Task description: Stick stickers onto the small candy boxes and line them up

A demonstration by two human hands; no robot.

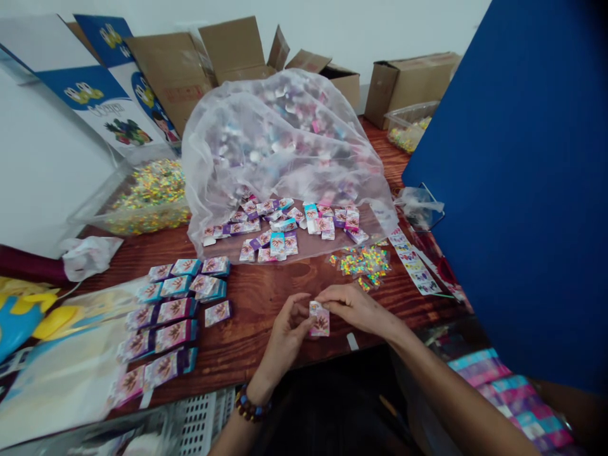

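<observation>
A small printed box [320,322], pink and white, is held upright above the table's near edge. My left hand [288,329] grips its left side between thumb and fingers. At its top edge, my right hand [354,307] pinches with thumb and forefinger; whether a flap is between them I cannot make out. Just beyond my right hand lies a heap of small clear packets with yellow, green and orange beads [365,263]. One similar box [217,313] lies alone to the left, beside rows of stacked boxes [175,310].
A big translucent bag [285,145] full of small boxes spills some onto the wooden table [266,285]. Bead-filled plastic tubs [147,218] and cardboard boxes [173,69] stand behind. A blue panel [517,190] rises at right. A sticker strip [415,263] lies near it.
</observation>
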